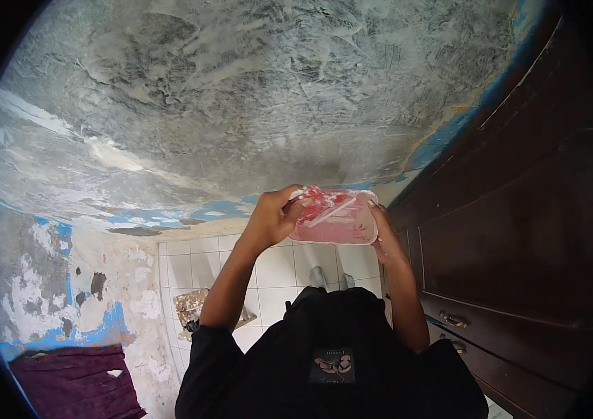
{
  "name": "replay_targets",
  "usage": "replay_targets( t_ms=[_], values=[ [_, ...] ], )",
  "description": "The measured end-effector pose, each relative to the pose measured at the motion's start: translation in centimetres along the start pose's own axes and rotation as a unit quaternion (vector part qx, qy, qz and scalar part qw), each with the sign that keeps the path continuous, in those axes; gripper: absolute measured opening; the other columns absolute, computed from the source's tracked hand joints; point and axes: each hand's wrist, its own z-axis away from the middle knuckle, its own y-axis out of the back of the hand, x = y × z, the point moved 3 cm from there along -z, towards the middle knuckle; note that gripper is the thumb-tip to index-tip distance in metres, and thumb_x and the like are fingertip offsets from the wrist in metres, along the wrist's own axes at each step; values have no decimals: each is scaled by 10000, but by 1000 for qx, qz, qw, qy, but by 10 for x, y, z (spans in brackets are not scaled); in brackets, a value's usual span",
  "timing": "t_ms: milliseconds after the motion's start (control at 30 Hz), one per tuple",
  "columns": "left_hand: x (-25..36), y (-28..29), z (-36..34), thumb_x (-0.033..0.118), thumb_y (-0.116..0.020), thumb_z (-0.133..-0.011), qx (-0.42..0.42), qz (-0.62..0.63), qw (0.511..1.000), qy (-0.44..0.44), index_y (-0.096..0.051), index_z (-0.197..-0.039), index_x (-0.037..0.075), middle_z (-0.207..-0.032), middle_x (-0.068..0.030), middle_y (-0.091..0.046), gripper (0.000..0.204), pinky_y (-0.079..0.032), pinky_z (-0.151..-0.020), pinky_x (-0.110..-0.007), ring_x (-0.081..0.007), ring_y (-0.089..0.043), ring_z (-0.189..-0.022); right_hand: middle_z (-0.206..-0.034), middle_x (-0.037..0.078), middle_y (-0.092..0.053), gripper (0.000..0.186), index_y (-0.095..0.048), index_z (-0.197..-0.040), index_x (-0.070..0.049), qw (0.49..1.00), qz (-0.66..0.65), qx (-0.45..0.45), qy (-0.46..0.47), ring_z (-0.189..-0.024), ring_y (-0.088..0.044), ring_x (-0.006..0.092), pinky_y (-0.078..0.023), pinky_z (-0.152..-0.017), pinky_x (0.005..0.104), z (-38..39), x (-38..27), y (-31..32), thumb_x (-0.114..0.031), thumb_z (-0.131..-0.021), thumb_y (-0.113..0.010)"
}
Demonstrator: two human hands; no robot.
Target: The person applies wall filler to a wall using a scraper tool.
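In front of my body, a pink rectangular tub is tilted so its inside shows, with pale smears of paste on its walls. My right hand grips the tub by its right side, thumb over the rim. At the tub's left end my left hand is closed on a red putty spreader caked with white paste. The spreader lies over the tub's opening, its pale straight edge slanting across the inside. My left fingertips are partly hidden behind it.
Ahead rises a patchy grey plastered wall, with blue paint remnants along its edges. A dark wooden cabinet stands close on the right. Purple cloth hangs at lower left. A stained, speckled piece lies on the white tiled floor.
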Motion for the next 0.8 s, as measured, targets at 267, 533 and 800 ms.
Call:
replay_targets(
  t_ms=[267,533,800],
  values=[
    [-10,12,2,94,-606,-1019,90,300,938,146,-620,-1139,-8,-950,-4,-697,158,-468,-733,-236,-47,-580,-833,-1317,40,-582,574,-494,-1424,-124,999,-24,18,21,-1198,-583,171,-498,-978,373,0,1,2,-518,-1007,-513],
    [-11,-21,-1,27,-609,-989,97,525,807,253,-564,-1294,-14,-1204,-88,-670,312,-542,-962,-360,-192,-659,-1094,-1259,35,-578,523,-469,-1404,-154,993,-65,29,91,-1121,-594,142,-518,-902,354,-12,9,22,-481,-1004,-549],
    [97,46,-50,10,-645,-965,77,239,959,132,-604,-1220,-15,-1071,-41,-691,259,-503,-799,-228,-73,-626,-928,-1208,20,-592,517,-449,-1414,-169,995,-44,53,74,-1049,-591,140,-496,-822,341,8,-10,20,-473,-1007,-546]
  ],
)
